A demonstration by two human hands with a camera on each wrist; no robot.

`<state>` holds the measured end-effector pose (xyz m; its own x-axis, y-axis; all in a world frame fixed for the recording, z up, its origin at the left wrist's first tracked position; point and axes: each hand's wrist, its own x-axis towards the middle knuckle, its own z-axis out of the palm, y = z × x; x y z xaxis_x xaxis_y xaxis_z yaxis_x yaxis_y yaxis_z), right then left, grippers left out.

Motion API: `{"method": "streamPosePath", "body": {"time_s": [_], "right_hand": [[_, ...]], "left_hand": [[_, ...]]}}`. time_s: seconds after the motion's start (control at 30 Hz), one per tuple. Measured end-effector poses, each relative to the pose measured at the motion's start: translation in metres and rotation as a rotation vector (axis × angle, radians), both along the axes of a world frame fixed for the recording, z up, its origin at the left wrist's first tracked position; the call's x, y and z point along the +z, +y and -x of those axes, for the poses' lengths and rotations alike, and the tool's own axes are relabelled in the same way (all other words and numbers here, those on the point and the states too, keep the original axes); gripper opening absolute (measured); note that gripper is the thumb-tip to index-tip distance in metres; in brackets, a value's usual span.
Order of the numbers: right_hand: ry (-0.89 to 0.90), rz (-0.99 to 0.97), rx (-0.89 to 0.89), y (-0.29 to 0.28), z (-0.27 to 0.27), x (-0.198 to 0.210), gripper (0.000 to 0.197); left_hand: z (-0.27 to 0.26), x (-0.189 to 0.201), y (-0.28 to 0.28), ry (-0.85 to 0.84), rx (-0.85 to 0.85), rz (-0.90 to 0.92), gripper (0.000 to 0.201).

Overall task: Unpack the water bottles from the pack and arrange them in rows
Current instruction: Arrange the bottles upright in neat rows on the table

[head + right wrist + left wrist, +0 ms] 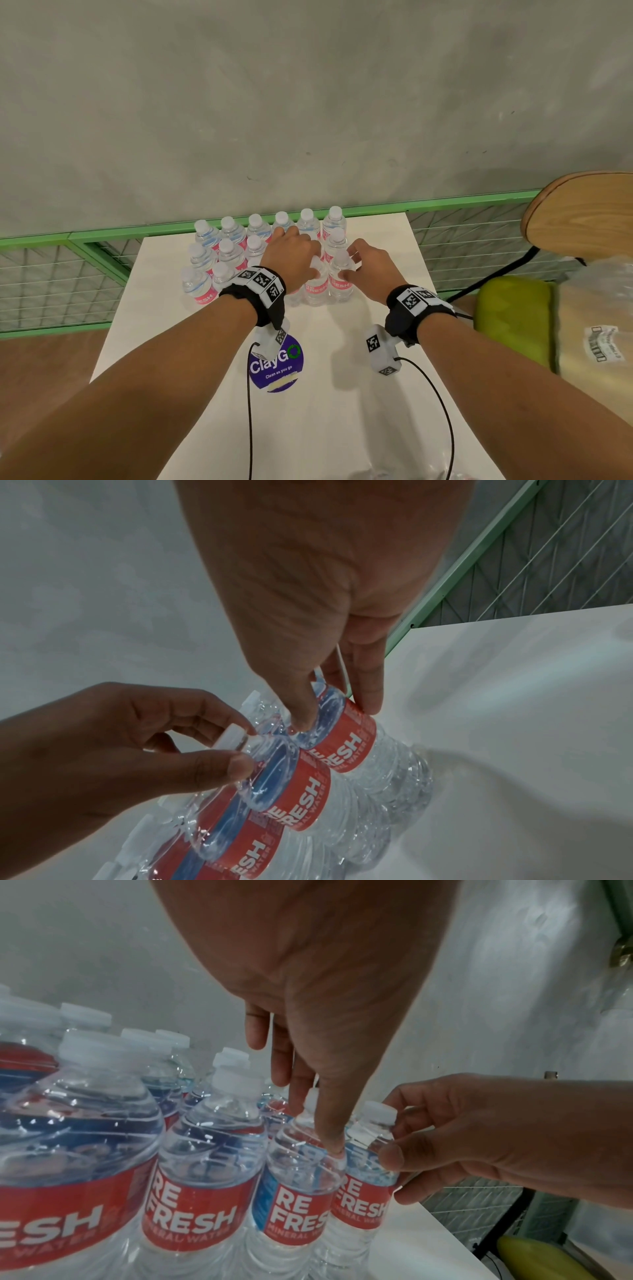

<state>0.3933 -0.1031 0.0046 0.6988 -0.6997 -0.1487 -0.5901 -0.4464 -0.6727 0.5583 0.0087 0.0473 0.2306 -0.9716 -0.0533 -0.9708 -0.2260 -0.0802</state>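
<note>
White table (359, 394) carrying clear water bottles (226, 253) with white caps and red "REFRESH" labels, standing upright in three close rows at its far edge. The left hand (291, 257) covers several bottles in the head view, so no count is possible. Its thumb and fingers curl round the neck of one front-row bottle (301, 1172); the right hand (366, 267) likewise pinches the end bottle (368, 1183) just beside it, at the shoulder. Crumpled plastic wrap (404, 474) is cut off at the near edge.

Left hand (291, 255) and right hand (368, 270) each pinching.
</note>
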Motion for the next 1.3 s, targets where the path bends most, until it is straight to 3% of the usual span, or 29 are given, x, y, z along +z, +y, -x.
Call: {"method": "streamPosePath", "body": {"time_s": [0.27,0.43,0.57,0.7,0.9,1.1,1.3], "right_hand": [[0.002,-0.02,0.002,0.001,0.001,0.002,0.043],[0.061,-0.042,-0.023,0.003,0.006,0.014,0.068],[0.101,0.009,-0.053,0.008,0.022,0.041,0.078],[0.117,0.101,-0.051,0.02,0.048,0.074,0.069],[0.186,0.222,0.11,0.074,0.098,0.114,0.041],[0.264,0.221,0.301,0.159,0.153,0.122,0.027],[0.402,0.243,0.435,0.227,0.2,0.096,0.032]], "left_hand": [[-0.002,-0.004,0.0,0.018,-0.001,0.001,0.036],[-0.004,0.001,0.009,0.105,0.005,0.054,0.054],[0.005,0.031,0.028,0.21,-0.002,0.128,0.051],[0.023,0.068,0.06,0.373,-0.01,0.186,0.039],[0.076,0.099,0.13,0.425,0.003,0.184,0.035],[0.138,0.091,0.211,0.469,0.034,0.039,0.036],[0.203,0.064,0.269,0.534,0.055,-0.15,0.038]]}}
